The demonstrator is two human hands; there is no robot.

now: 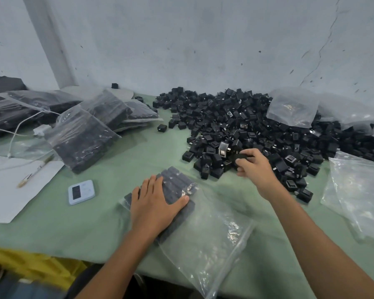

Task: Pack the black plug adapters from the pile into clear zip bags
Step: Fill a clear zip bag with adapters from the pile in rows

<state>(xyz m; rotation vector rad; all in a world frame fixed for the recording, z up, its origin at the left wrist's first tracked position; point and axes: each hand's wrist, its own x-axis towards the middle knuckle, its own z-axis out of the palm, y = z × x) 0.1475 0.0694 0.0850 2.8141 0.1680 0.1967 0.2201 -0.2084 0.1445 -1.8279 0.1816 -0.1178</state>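
Just the one cam here, worn on the person's head, wide-angle, tilted forward and down over the surface [108, 223], close above the left hand [153, 203] and right hand [255, 169], facing the far wall [203, 39].

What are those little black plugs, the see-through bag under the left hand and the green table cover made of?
The black plugs: likely moulded plastic, matt, with sharp edges and small metal prongs glinting.
The see-through bag: thin plastic film, glossy, crinkled with bright highlights.
The green table cover: probably cloth, dull and softly draped over the edge.
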